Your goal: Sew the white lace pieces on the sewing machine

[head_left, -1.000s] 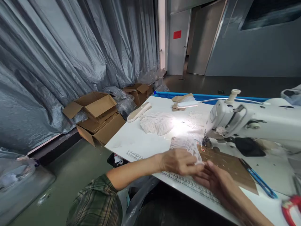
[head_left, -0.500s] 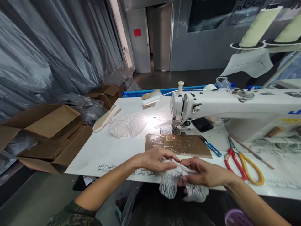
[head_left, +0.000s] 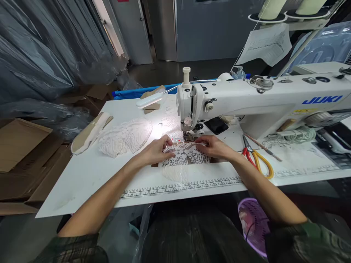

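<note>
A sewing workshop: an industrial sewing machine [head_left: 246,98] on a white table [head_left: 82,175] with printed ruler markings, thread cones [head_left: 271,7] above, scissors [head_left: 256,159], cardboard boxes [head_left: 19,146] alongside.

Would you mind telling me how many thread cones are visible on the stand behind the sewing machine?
2. One thread cone stands at the top of the frame above the hanging paper sheet; the other thread cone is just to its right. Both are cropped, so more may be hidden.
</note>
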`<state>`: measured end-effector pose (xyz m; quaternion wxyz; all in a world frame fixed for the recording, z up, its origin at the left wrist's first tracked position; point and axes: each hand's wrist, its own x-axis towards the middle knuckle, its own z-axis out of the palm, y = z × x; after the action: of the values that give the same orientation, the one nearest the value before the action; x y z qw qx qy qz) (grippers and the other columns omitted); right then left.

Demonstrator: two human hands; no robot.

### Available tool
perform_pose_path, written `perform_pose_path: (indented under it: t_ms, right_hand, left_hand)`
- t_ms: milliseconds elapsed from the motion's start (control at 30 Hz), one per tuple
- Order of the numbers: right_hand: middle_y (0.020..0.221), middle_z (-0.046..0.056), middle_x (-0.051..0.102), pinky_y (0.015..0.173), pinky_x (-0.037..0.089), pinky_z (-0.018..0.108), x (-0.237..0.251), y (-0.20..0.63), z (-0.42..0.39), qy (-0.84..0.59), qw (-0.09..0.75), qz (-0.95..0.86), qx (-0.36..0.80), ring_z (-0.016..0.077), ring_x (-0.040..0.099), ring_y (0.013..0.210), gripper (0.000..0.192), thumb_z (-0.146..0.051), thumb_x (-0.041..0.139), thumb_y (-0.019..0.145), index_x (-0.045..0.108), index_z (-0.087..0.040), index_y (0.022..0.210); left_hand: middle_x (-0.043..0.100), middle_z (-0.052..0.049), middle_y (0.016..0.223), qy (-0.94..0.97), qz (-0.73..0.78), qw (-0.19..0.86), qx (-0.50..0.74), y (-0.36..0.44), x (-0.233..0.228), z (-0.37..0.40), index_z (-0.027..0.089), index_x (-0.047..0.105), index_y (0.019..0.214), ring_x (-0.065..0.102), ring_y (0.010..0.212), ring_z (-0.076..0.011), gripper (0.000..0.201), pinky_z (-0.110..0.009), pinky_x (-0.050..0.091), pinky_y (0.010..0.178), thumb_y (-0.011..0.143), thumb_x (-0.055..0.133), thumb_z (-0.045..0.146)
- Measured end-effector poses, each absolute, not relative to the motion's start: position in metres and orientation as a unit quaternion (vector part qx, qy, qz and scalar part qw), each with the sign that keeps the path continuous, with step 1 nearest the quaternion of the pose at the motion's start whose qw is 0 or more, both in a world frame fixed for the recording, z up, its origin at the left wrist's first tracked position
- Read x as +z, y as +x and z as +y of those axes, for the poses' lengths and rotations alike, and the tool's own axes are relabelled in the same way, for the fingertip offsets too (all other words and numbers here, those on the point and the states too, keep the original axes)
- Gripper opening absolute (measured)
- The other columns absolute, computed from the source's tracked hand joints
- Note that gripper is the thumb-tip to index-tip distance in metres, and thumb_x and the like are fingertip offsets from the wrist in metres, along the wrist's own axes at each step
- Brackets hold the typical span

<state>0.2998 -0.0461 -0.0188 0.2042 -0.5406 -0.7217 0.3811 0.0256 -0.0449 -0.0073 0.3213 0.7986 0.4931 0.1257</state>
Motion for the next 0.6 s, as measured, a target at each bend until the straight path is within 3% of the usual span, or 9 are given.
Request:
perform_pose_path:
  t_ms: [167, 300, 467, 533, 600]
  right_hand:
    - [0.067, 0.003, 0.061, 0.057, 0.032, 0.029, -0.016, 0.298, -0.04, -0.605, 0.19, -0.709, 0.31, 0.0155, 0.049, 0.06, 0.023, -0.035, 0.054, 0.085, 0.069, -0.018, 0.09]
    - [0.065, 0.001, 0.058, 0.058, 0.033, 0.029, -0.022, 0.299, -0.04, -0.604, 0.221, -0.709, 0.29, 0.0136, 0.048, 0.059, 0.018, -0.028, 0.052, 0.082, 0.067, -0.017, 0.084]
    - [0.059, -0.002, 0.053, 0.053, 0.033, 0.027, -0.028, 0.305, -0.041, -0.611, 0.274, -0.663, 0.336, 0.0127, 0.045, 0.055, 0.021, -0.035, 0.055, 0.083, 0.067, -0.018, 0.088]
    - [0.061, -0.001, 0.056, 0.054, 0.037, 0.028, -0.031, 0.301, -0.041, -0.588, 0.306, -0.641, 0.387, 0.0137, 0.049, 0.059, 0.026, -0.041, 0.058, 0.084, 0.067, -0.017, 0.088]
    - [0.069, 0.002, 0.061, 0.06, 0.044, 0.029, -0.034, 0.29, -0.043, -0.555, 0.347, -0.616, 0.439, 0.0155, 0.055, 0.067, 0.029, -0.045, 0.061, 0.084, 0.067, -0.017, 0.089]
  left_hand:
    - [0.064, -0.008, 0.1, 0.823, 0.501, 0.146, 0.224, 0.024, -0.021, -0.041, 0.017, 0.055, 0.108, 0.062, 0.076, -0.0163, 0.024, -0.027, 0.046, 0.059, 0.093, 0.055, 0.036]
    - [0.066, -0.01, 0.107, 0.903, 0.368, 0.067, 0.211, 0.036, -0.033, -0.054, 0.015, 0.063, 0.109, 0.064, 0.09, -0.0206, 0.029, -0.033, 0.053, 0.07, 0.098, 0.05, 0.039]
    - [0.063, -0.011, 0.127, 0.933, 0.323, 0.082, 0.138, 0.038, -0.03, -0.058, 0.019, 0.06, 0.125, 0.062, 0.106, -0.0263, 0.038, -0.046, 0.051, 0.087, 0.097, 0.052, 0.043]
    - [0.064, -0.012, 0.126, 0.913, 0.35, 0.135, 0.162, 0.036, -0.025, -0.058, 0.019, 0.061, 0.123, 0.061, 0.109, -0.026, 0.038, -0.046, 0.051, 0.09, 0.096, 0.051, 0.045]
    - [0.067, -0.011, 0.115, 0.871, 0.397, 0.217, 0.189, 0.034, -0.02, -0.06, 0.017, 0.062, 0.119, 0.064, 0.099, -0.0231, 0.043, -0.041, 0.053, 0.084, 0.094, 0.054, 0.05]
